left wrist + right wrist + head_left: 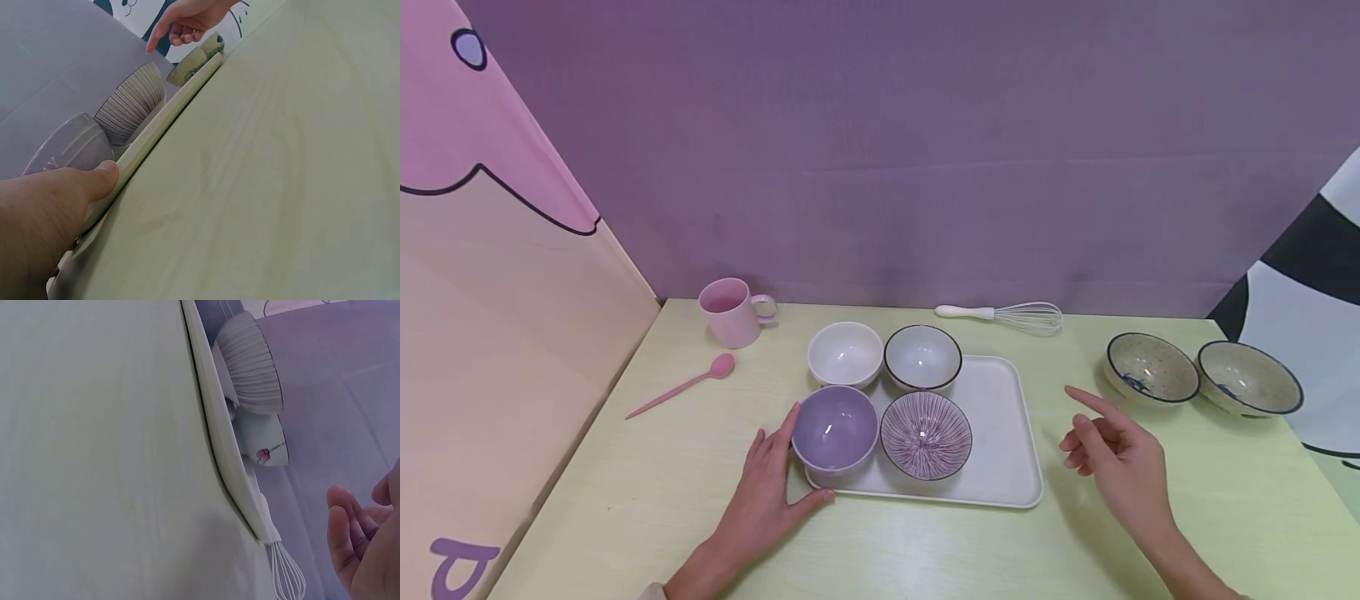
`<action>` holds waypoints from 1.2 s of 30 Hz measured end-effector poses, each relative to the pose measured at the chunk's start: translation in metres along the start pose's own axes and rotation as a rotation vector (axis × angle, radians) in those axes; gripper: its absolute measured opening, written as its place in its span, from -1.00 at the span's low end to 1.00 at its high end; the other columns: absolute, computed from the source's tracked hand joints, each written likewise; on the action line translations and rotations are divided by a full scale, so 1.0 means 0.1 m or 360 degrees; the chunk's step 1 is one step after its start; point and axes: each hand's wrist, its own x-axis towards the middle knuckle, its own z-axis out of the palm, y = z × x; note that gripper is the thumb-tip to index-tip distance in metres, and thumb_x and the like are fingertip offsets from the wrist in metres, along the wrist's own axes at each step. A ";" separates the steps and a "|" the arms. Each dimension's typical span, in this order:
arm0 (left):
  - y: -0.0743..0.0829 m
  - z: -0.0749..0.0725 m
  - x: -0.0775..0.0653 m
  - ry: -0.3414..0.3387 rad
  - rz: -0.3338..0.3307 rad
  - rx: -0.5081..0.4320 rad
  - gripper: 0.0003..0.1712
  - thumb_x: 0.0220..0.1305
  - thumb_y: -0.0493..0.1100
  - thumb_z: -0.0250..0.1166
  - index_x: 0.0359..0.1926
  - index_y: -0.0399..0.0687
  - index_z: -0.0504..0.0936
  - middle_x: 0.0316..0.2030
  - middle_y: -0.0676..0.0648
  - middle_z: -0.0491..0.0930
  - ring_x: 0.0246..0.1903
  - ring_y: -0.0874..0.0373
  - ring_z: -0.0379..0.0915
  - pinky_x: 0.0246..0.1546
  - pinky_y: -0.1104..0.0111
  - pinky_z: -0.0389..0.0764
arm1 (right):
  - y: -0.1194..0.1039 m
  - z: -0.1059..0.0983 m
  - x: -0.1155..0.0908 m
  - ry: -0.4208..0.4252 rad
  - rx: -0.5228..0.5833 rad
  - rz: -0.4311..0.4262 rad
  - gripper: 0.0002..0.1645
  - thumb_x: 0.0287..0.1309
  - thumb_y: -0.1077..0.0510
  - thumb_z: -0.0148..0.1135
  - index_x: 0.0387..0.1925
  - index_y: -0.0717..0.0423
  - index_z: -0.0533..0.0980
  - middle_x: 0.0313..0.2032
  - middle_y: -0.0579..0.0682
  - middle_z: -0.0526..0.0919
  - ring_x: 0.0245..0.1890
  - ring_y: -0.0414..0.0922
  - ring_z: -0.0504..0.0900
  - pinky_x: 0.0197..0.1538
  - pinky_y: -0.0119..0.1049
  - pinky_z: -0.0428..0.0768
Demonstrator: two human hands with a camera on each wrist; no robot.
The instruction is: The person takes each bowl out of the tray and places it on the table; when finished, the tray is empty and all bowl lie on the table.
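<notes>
My left hand (767, 483) lies around the left side of a purple bowl (835, 429), its fingers fairly straight along the bowl. Its thumb (103, 178) rests at the front rim of a white tray (1000, 433). Beside the purple bowl sits a bowl with purple-red stripes (925, 437). Behind them stand a white bowl (846, 354) and a dark-rimmed white bowl (922, 358). My right hand (1123, 467) hovers over the table right of the tray, index finger extended, the other fingers loosely curled, holding nothing.
Two speckled beige bowls with dark rims, one nearer (1152, 371) and one farther right (1250, 379), stand at the right. A whisk (1000, 315) lies at the back edge. A pink mug (733, 312) and a pink spoon (688, 383) are at the left.
</notes>
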 end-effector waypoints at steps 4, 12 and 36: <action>0.00 0.00 0.00 -0.0002 0.0000 0.0006 0.56 0.06 0.07 0.79 0.83 0.07 -0.09 0.65 -0.20 0.34 0.57 -0.28 0.31 0.75 -0.19 -0.02 | -0.06 0.10 -0.06 -0.0064 0.0026 -0.0017 -0.57 0.63 0.34 0.19 0.40 0.24 0.61 -0.49 -0.06 0.75 -0.59 -0.18 0.71 -0.48 -0.43 0.74; 0.01 -0.01 0.00 -0.0004 -0.0003 0.0009 0.55 0.06 0.07 0.79 0.83 0.04 -0.07 0.65 -0.22 0.35 0.57 -0.28 0.32 0.75 -0.20 -0.01 | -0.12 0.30 -0.11 -0.0153 0.0056 -0.0081 -0.61 0.59 0.37 0.22 0.34 0.26 0.64 -0.51 0.01 0.73 -0.62 -0.17 0.68 -0.52 -0.39 0.74; 0.01 -0.01 0.00 -0.0005 -0.0007 0.0004 0.55 0.06 0.03 0.80 0.83 0.02 -0.06 0.64 -0.23 0.35 0.57 -0.29 0.32 0.74 -0.22 -0.01 | -0.20 0.74 -0.21 -0.0540 0.0192 -0.0089 -0.47 0.61 0.29 0.26 0.50 0.20 0.52 -0.43 0.03 0.74 -0.59 -0.11 0.67 -0.56 -0.22 0.74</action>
